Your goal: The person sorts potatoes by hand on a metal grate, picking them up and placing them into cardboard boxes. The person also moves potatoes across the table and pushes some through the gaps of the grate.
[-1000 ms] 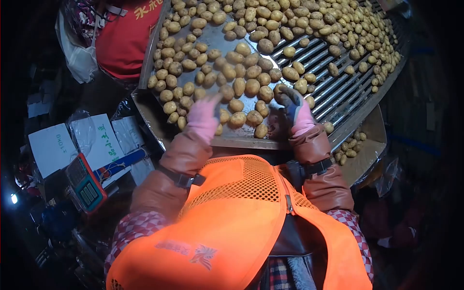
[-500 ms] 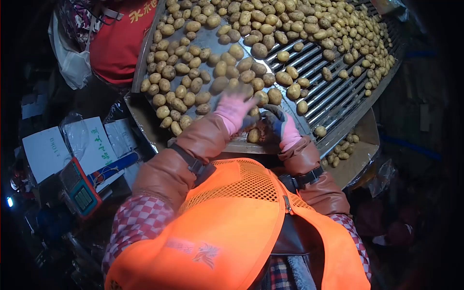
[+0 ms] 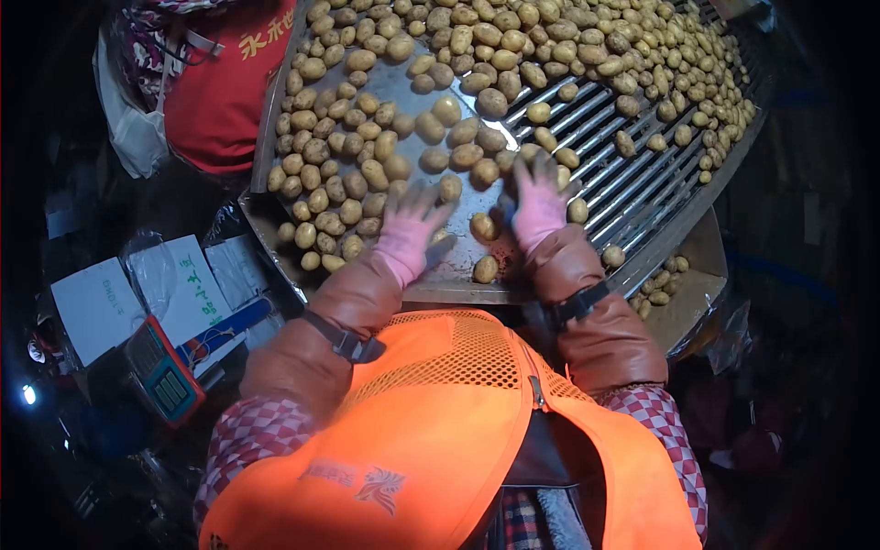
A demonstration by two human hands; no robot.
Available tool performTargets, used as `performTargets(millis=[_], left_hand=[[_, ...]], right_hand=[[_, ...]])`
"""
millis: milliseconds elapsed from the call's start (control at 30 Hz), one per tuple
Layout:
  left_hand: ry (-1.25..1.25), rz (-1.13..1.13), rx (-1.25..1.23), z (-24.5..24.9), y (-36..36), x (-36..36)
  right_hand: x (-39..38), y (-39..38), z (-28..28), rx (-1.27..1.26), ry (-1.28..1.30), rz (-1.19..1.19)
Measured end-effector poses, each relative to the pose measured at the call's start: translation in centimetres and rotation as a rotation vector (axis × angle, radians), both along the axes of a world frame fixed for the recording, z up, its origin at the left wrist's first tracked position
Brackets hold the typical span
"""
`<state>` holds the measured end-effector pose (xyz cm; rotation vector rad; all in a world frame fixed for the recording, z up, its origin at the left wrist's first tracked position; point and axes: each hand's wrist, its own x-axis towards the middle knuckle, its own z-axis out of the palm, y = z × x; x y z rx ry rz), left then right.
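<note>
Potatoes (image 3: pixel 351 212) cover much of a metal sorting table (image 3: pixel 472 261), with a denser heap at the far side. My left hand (image 3: pixel 414 225), in a pink and grey glove, lies over the sheet-metal part with its fingers spread, touching the edge of the left group of potatoes. At the start of the slatted grate (image 3: pixel 600 188) is my right hand (image 3: pixel 538 203), gloved alike, fingers apart and close to a few potatoes. Between the hands, a couple of loose potatoes (image 3: pixel 485 269) rest on the bare metal. Neither hand grips anything I can see.
A carton (image 3: pixel 701 275) with potatoes stands below the table's right side. To the left are a digital scale (image 3: pixel 165 371) and white cards with writing (image 3: pixel 101 298). A person in red (image 3: pixel 215 110) is at the upper left.
My hands have moved apart: the left went left and slightly down, the right slightly up. Potatoes near the left hand shifted leftward, leaving more bare metal between the hands.
</note>
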<state>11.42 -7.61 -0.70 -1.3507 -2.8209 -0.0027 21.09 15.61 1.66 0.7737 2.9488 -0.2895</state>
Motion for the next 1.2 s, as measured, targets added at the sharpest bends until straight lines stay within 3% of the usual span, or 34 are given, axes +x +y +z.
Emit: performTargets(millis=[33,67,133,167,200,267,300,333,400,433,467,500,600,733,800,833,867,933,1000,1067,1100,1133,1167,1200], left_hand=[[-0.237,-0.22,0.058,1.9,0.9,-0.1],[-0.237,-0.229,0.057,1.2,0.3,-0.8],[-0.175,-0.09,0.132,-1.5,-1.9,-3.3],[-0.256,0.061,0.216,-1.9,-2.6,-3.4],[-0.256,0.051,0.212,-1.7,-2.4,-3.0],[0.001,0.262,0.21,-1.2,-1.7,-2.9],[0.103,0.214,0.276,-0.3,0.1,-3.5],[0.049,0.102,0.323,2.3,3.1,-4.2],[-0.103,-0.154,0.404,2.8,8.5,-7.0],[-0.257,-0.115,0.295,4.1,11.6,-7.5],[-0.188,-0.125,0.342,2.4,14.3,-8.8],[-0.22,-0.144,0.296,5.1,17.0,-9.2],[-0.171,-0.193,-0.149,3.6,21.5,-10.0],[-0.423,-0.023,0.0,2.0,20.2,-11.4],[-0.533,0.023,0.072,2.3,19.6,-13.1],[-0.809,0.191,0.144,2.1,19.3,-12.9],[-0.806,0.186,0.141,3.6,19.0,-11.4],[-1.105,0.043,0.185,7.2,17.7,-7.6],[-1.083,-0.328,0.375,3.9,16.2,-6.1],[-1.357,0.421,0.52,5.0,15.4,-7.4],[-0.795,0.218,0.431,4.3,13.7,-8.9],[-0.237,0.023,0.327,2.7,11.2,-10.5],[-0.176,0.01,0.256,1.0,8.3,-10.4],[-0.111,-0.006,0.187,-0.1,5.4,-9.7]], right_hand=[[0.6,-1.3,0.2,-0.082,0.049,0.12],[1.7,-2.6,0.6,-0.091,0.012,0.271],[3.6,-3.1,2.2,-0.395,-0.004,0.506],[4.7,-2.3,1.7,-0.612,0.125,0.485],[5.6,-1.5,2.2,-0.833,0.257,0.464],[7.0,-0.6,4.7,-1.761,0.226,-0.451],[8.3,0.3,3.1,-1.292,0.377,-0.15],[9.1,1.1,2.3,-1.36,0.388,-0.303],[9.9,2.8,1.8,-1.105,0.4,-0.337],[10.6,3.4,1.0,-1.021,0.464,-0.339],[11.3,3.7,0.9,-1.009,0.454,-0.353],[11.7,3.8,0.8,-1.103,0.508,-0.419],[12.7,4.3,0.7,-1.184,0.546,-0.468],[11.8,4.8,-1.2,-1.427,0.639,-0.587],[10.9,4.6,-0.9,-1.629,0.602,-0.485],[10.6,4.3,-0.4,-1.77,0.583,-0.502],[10.0,3.8,0.5,-1.771,0.59,-0.504],[9.2,2.4,1.7,-2.35,0.885,-0.608],[8.8,2.2,1.1,-2.454,0.852,-0.599],[8.9,2.4,1.6,-1.894,0.626,-0.438],[9.4,3.2,2.6,-2.241,0.686,-0.994],[11.2,3.5,1.5,-1.89,0.826,-0.619],[13.0,4.8,2.0,-2.092,1.059,-0.857],[15.1,7.2,2.2,-2.001,1.144,-1.242]])
